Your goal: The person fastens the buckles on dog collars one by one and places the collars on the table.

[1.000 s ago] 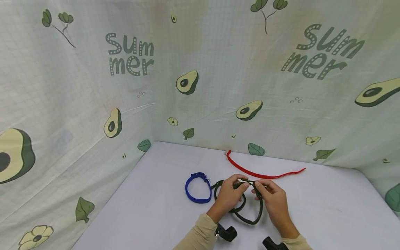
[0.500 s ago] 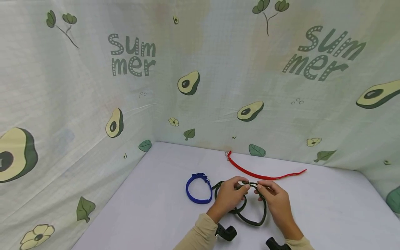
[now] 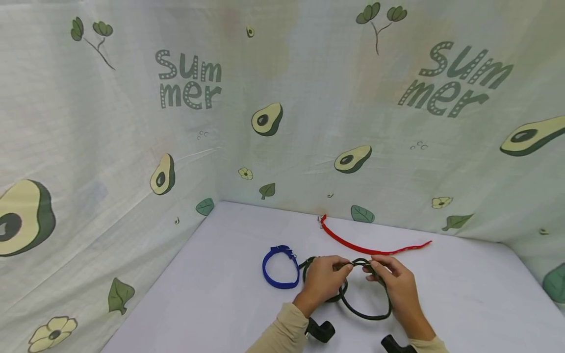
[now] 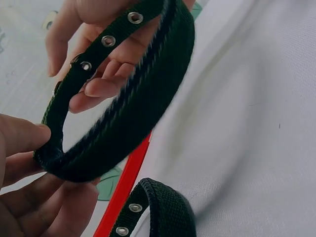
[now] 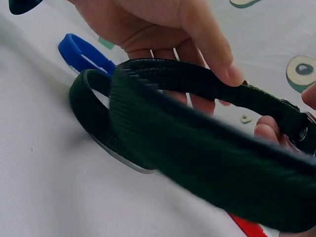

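A dark green collar [image 3: 372, 318] with metal eyelets [image 4: 108, 41] hangs as a loop between the two hands. The left hand [image 3: 325, 278] pinches its band between thumb and fingers at the upper left of the loop. On the other side the right hand [image 3: 397, 289] pinches the band, close to the metal buckle [image 5: 304, 132] in the right wrist view. Behind the left hand, a second dark green collar [image 5: 89, 111] lies looped on the table, partly hidden by that hand in the head view.
A looped blue collar [image 3: 282, 285] lies left of the hands. Stretched out behind them is a red collar [image 3: 353, 244]. The white table [image 3: 212, 274] meets a printed cloth backdrop [image 3: 300, 147]. Black devices [image 3: 322, 332] sit at the wrists.
The right hand has moved right and slightly nearer, drawing the collar with it, so its loop hangs wider. The left hand has lowered slightly, still pinching the band.
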`<action>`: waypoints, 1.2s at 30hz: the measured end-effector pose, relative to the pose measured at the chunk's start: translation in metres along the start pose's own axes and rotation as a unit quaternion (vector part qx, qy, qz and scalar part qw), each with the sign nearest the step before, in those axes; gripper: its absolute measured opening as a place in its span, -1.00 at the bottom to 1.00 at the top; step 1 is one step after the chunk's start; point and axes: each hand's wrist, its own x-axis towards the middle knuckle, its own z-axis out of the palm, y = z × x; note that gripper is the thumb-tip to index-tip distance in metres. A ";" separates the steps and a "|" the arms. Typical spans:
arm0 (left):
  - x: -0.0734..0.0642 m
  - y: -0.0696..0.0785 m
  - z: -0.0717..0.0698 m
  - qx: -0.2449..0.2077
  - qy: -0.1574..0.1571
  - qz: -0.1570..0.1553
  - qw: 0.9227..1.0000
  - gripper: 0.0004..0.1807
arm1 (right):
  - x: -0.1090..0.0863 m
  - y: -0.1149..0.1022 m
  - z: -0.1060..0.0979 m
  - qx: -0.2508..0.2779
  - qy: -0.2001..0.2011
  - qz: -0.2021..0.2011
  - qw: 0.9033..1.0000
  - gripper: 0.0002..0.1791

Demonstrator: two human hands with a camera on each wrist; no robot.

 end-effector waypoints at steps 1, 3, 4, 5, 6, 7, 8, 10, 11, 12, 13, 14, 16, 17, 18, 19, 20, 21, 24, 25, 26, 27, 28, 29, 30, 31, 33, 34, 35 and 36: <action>0.000 0.000 0.000 -0.006 -0.002 -0.003 1.000 -0.81 | 0.000 0.000 -0.001 0.011 -0.002 -0.003 1.000 -0.71; 0.000 0.001 0.001 -0.023 -0.006 -0.013 1.000 -0.82 | -0.001 0.000 -0.002 0.025 -0.005 -0.007 1.000 -0.72; 0.000 0.001 0.002 -0.029 -0.006 -0.017 0.999 -0.83 | -0.002 0.000 -0.002 0.032 -0.006 -0.008 0.999 -0.72; 0.000 0.001 0.003 -0.031 -0.004 -0.019 0.999 -0.83 | -0.002 0.000 -0.003 0.037 -0.006 -0.008 0.999 -0.73; 0.001 0.001 0.003 -0.033 -0.003 -0.020 0.999 -0.83 | -0.003 0.000 -0.004 0.038 -0.006 -0.006 0.999 -0.73; 0.001 0.001 0.003 -0.036 0.000 -0.021 0.999 -0.83 | -0.003 0.000 -0.005 0.036 -0.005 -0.004 0.999 -0.73; 0.001 0.000 0.003 -0.041 0.002 -0.024 0.999 -0.83 | -0.004 0.001 -0.006 0.036 -0.004 -0.002 0.999 -0.73; 0.001 -0.001 0.004 -0.050 0.005 -0.027 0.998 -0.82 | -0.005 0.002 -0.009 0.029 -0.002 0.002 1.000 -0.73; 0.001 -0.001 0.004 -0.054 0.005 -0.031 0.998 -0.82 | -0.006 0.002 -0.011 0.021 0.000 0.007 1.000 -0.72; 0.001 -0.002 0.004 -0.059 0.006 -0.034 0.998 -0.82 | -0.007 0.002 -0.012 0.010 0.002 0.012 1.000 -0.70; 0.001 -0.002 0.004 -0.063 0.008 -0.038 0.997 -0.83 | -0.007 0.002 -0.015 -0.009 0.006 0.019 1.000 -0.67; 0.001 -0.002 0.004 -0.068 0.009 -0.043 0.997 -0.83 | -0.008 0.002 -0.017 -0.029 0.010 0.028 0.999 -0.65; 0.000 -0.001 0.005 -0.080 0.009 -0.051 0.995 -0.85 | -0.008 0.002 -0.022 -0.080 0.013 0.055 0.995 -0.62; 0.000 -0.001 0.005 -0.087 0.007 -0.053 0.995 -0.85 | -0.009 0.002 -0.025 -0.108 0.012 0.067 0.992 -0.62; -0.001 -0.001 0.006 -0.095 0.006 -0.054 0.994 -0.86 | -0.009 0.002 -0.028 -0.136 0.009 0.076 0.988 -0.62; -0.002 -0.001 0.006 -0.101 0.002 -0.056 0.993 -0.86 | -0.009 0.002 -0.032 -0.162 0.004 0.084 0.983 -0.63; -0.002 -0.001 0.007 -0.108 -0.002 -0.059 0.992 -0.85 | -0.009 0.002 -0.034 -0.181 -0.002 0.086 0.980 -0.65; -0.003 -0.001 0.008 -0.110 -0.006 -0.060 0.992 -0.85 | -0.009 0.002 -0.037 -0.198 -0.009 0.087 0.976 -0.67; -0.003 0.000 0.011 -0.095 -0.019 -0.060 0.993 -0.81 | -0.009 0.001 -0.042 -0.231 -0.022 0.077 0.970 -0.70; -0.003 0.000 0.011 -0.080 -0.021 -0.056 0.995 -0.79 | -0.008 0.001 -0.044 -0.237 -0.023 0.075 0.968 -0.71; -0.003 0.000 0.012 -0.060 -0.021 -0.049 0.997 -0.79 | -0.008 0.001 -0.045 -0.242 -0.022 0.076 0.967 -0.71; -0.003 -0.001 0.012 -0.041 -0.021 -0.044 0.998 -0.77 | -0.008 0.002 -0.046 -0.248 -0.020 0.080 0.965 -0.70; -0.003 -0.001 0.012 -0.023 -0.021 -0.040 0.999 -0.77 | -0.008 0.002 -0.047 -0.253 -0.018 0.084 0.964 -0.69; -0.003 -0.001 0.013 -0.009 -0.020 -0.038 0.999 -0.77 | -0.007 0.003 -0.047 -0.260 -0.018 0.089 0.961 -0.68; -0.003 -0.002 0.013 0.005 -0.019 -0.035 0.999 -0.77 | -0.007 0.004 -0.048 -0.267 -0.017 0.094 0.959 -0.67; -0.004 -0.003 0.013 0.015 -0.019 -0.033 0.999 -0.77 | -0.007 0.005 -0.049 -0.274 -0.017 0.097 0.957 -0.67; -0.004 -0.005 0.014 0.018 -0.026 -0.036 0.999 -0.76 | -0.006 0.008 -0.050 -0.291 -0.018 0.099 0.951 -0.68; -0.004 -0.006 0.014 0.018 -0.030 -0.034 0.999 -0.76 | -0.006 0.009 -0.050 -0.300 -0.018 0.096 0.949 -0.68; -0.004 -0.007 0.015 0.020 -0.034 -0.030 0.999 -0.75 | -0.006 0.010 -0.051 -0.310 -0.017 0.093 0.946 -0.69; -0.004 -0.008 0.016 0.022 -0.037 -0.025 0.999 -0.75 | -0.006 0.011 -0.051 -0.319 -0.014 0.088 0.944 -0.70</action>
